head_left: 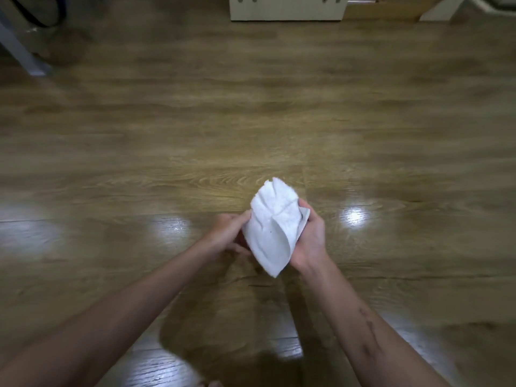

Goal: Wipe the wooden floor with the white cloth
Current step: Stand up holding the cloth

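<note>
Both hands hold the white cloth (272, 229) up above the wooden floor (195, 121), clear of the boards. The left hand (229, 233) grips the cloth's left edge with curled fingers, the thumb laid against the fabric. The right hand (310, 240) cups the right edge from below and behind, its fingers wrapped round the folds and its thumb near the upper corner. The cloth sits between the two hands, bunched into a rough leaf shape: soft, slightly fuzzy fabric with a long crease down its middle, a pointed lower tip hanging down between the wrists and a ragged upper end rising beyond the fingertips.

The floor is brown laminate planking with a printed wood grain, glossy enough to carry bright patches of reflected light to the left and right of the hands. Far beyond the hands stands a pale cabinet base (287, 8) with small metal fittings along its top edge; no writing on it can be read. Far off to the left of the hands a grey slanted leg (25, 57) meets the floor.
</note>
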